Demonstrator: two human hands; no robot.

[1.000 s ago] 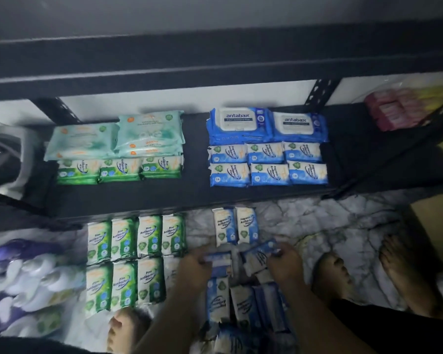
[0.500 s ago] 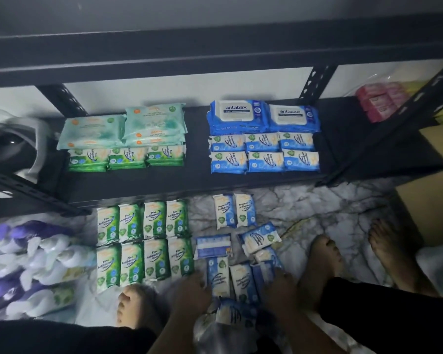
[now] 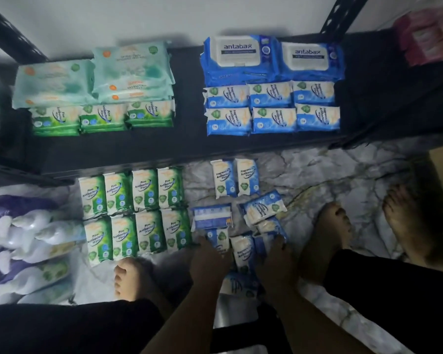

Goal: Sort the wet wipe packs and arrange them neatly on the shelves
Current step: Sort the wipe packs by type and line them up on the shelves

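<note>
Green packs (image 3: pixel 136 213): eight on the floor (image 3: pixel 343 175), two rows of four. Loose blue packs (image 3: pixel 243 249) lie beneath the fingers of the left hand (image 3: pixel 210 261) and right hand (image 3: pixel 276 261); whether they grip, I cannot tell.

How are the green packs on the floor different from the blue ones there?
The green packs lie in two tidy rows of four; the blue packs are mostly jumbled and tilted. Green packs read Pine; blue packs read Fragrance. The left hand and right hand are on blue packs, not green. Both are small antibacterial wipes on the marble floor.
</note>
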